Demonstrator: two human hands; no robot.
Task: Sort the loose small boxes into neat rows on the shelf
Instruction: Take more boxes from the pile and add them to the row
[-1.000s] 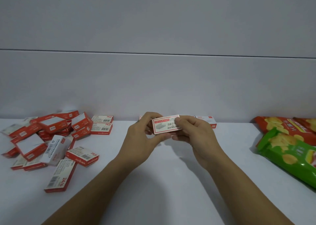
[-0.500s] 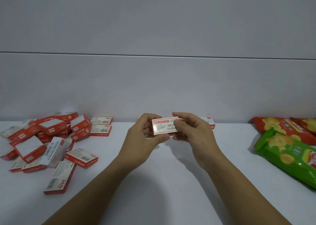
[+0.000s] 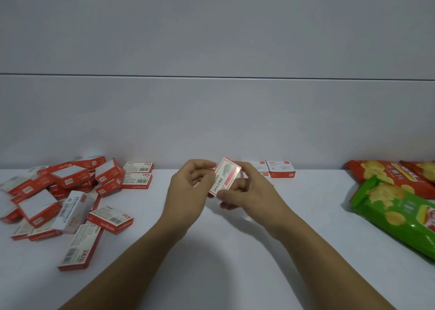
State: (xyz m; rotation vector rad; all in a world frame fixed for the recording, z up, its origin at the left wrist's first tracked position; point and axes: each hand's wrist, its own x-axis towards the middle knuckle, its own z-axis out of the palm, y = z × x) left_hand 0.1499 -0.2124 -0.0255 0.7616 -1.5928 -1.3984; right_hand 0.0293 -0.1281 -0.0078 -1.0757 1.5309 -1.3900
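Above the middle of the white shelf point(image 3: 235, 250), a small box point(image 3: 226, 176) is held tilted in the grip of the right hand point(image 3: 249, 194), pinched between thumb and fingers. The left hand point(image 3: 188, 189) is curled just beside the box's left edge; whether it touches cannot be told. Loose boxes point(image 3: 70, 192) are heaped at the left, and aligned boxes point(image 3: 280, 169) are set against the back wall.

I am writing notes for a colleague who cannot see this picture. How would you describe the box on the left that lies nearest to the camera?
Find the heap of red and white boxes at the white shelf's left. At its front, closest to the camera, one box lies flat. Unlike its neighbours, it points lengthwise toward the camera and shows a big red 24/6.
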